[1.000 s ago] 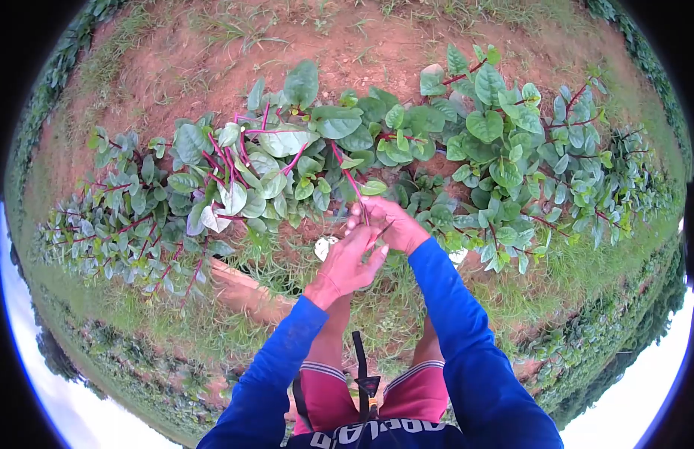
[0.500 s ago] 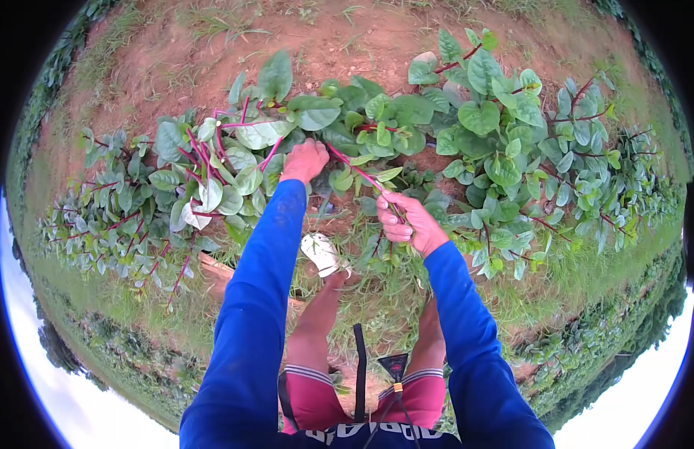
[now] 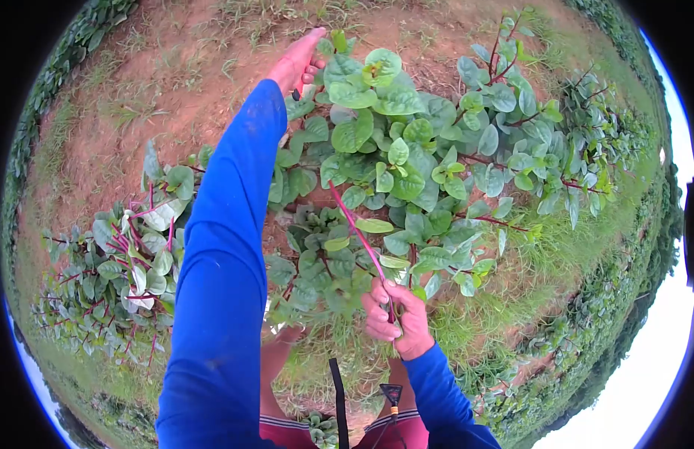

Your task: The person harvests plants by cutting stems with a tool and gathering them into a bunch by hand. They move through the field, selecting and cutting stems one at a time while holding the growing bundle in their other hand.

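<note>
My right hand [image 3: 398, 318] is closed round the lower end of a purple-pink Malabar spinach stem [image 3: 359, 233]. The stem slants up and left from my fist, with a few narrow leaves on it. Stretched far forward, my left hand [image 3: 296, 64] is beside the upper left edge of a leafy Malabar spinach plant [image 3: 399, 99]. Its index finger points out, and the other fingers curl in. A small dark and red object [image 3: 297, 94] shows under that palm; what it is I cannot make out.
Pink-stemmed cuttings [image 3: 141, 254] lie on foliage at the left. More vines [image 3: 504, 161] spread to the right. Reddish soil [image 3: 190, 56] lies beyond the plants, with grass [image 3: 466, 340] nearer me. A black strap [image 3: 339, 400] hangs in front of my legs.
My left hand has gone from the stem's upper end to the far side of the plant. My right hand, still holding the stem, is lower in view. The view has shifted right.
</note>
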A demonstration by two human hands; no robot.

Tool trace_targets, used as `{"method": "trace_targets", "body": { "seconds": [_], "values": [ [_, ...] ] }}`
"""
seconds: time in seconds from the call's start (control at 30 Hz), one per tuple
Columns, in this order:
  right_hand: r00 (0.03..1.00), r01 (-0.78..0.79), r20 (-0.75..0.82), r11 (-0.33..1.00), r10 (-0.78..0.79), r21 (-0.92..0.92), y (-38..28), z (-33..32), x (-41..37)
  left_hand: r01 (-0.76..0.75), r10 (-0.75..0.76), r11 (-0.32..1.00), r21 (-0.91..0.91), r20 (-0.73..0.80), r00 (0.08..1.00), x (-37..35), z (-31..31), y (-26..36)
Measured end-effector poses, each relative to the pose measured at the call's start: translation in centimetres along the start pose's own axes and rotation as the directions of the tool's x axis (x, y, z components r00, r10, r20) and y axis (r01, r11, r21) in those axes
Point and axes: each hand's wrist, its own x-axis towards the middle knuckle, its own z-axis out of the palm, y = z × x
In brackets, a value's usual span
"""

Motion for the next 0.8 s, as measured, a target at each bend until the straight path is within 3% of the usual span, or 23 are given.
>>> {"method": "trace_targets", "body": {
  "seconds": [0.03, 0.1, 0.13, 0.2, 0.27, 0.3, 0.33, 0.37, 0.43, 0.53, 0.6, 0.67, 0.73, 0.8],
  "values": [
    [0.999, 0.016, 0.031, 1.000, -0.017, 0.026, -0.5, -0.1, -1.0, 0.008, -0.008, 1.000, 0.001, 0.007, 1.000, 0.9, 1.4, -0.7],
    [0.998, 0.028, 0.048, 0.999, -0.030, 0.032, -0.7, -0.5, -1.8, -0.273, 0.272, 0.962, 0.002, 0.087, 0.958, 1.3, 2.8, -2.9],
    [0.998, 0.020, 0.051, 0.999, -0.023, 0.043, -0.9, -0.8, -1.3, -0.267, 0.265, 0.964, 0.013, 0.084, 0.961, 1.0, 2.4, -3.9],
    [0.998, 0.018, -0.050, 0.994, -0.023, -0.109, -1.3, -1.5, 0.5, -0.412, 0.420, 0.900, -0.141, 0.029, 0.907, -3.2, 1.2, -5.2],
    [0.994, 0.019, -0.106, 0.992, -0.033, -0.127, -2.3, -2.3, 3.2, -0.464, 0.464, 0.885, 0.032, -0.018, 0.886, -13.2, 0.7, -5.7],
    [0.992, 0.015, -0.127, 0.994, -0.028, -0.105, -2.8, -2.4, 4.4, -0.484, 0.512, 0.831, 0.274, -0.038, 0.858, -18.1, 0.8, -6.4],
    [0.992, -0.007, -0.123, 0.995, -0.005, -0.098, -3.1, -2.8, 5.7, -0.564, 0.594, 0.713, 0.416, 0.070, 0.802, -21.7, 0.2, -8.7],
    [0.996, 0.010, -0.090, 0.979, -0.029, -0.202, -3.6, -3.2, 7.1, -0.483, 0.489, 0.791, 0.375, 0.088, 0.868, -26.7, 1.1, -9.5],
    [0.998, 0.012, -0.053, 0.952, -0.030, -0.307, -3.1, -2.0, 8.0, -0.491, 0.396, 0.717, 0.495, 0.291, 0.871, -32.7, 1.9, -13.0],
    [0.985, -0.039, -0.173, 0.950, -0.016, -0.310, -1.2, -0.1, 7.6, -0.409, 0.338, 0.780, 0.473, 0.230, 0.912, -37.7, 3.4, -16.9],
    [0.970, -0.096, -0.236, 0.798, -0.059, -0.595, 0.5, -1.9, 6.3, -0.339, 0.199, 0.799, 0.497, 0.315, 0.928, -39.0, 3.0, -18.3],
    [0.947, -0.071, -0.299, 0.833, -0.117, -0.548, 1.5, -2.9, 4.2, -0.371, 0.216, 0.782, 0.501, 0.339, 0.915, -39.9, 3.0, -18.6],
    [0.946, -0.059, -0.311, 0.898, -0.088, -0.435, 1.8, -4.7, 2.5, -0.337, 0.114, 0.833, 0.439, 0.460, 0.880, -40.9, 3.1, -17.9],
    [0.910, -0.024, -0.390, 0.918, -0.144, -0.396, 2.5, -4.7, 1.4, -0.289, 0.107, 0.862, 0.416, 0.409, 0.906, -40.9, 2.6, -16.3]
  ]
}}
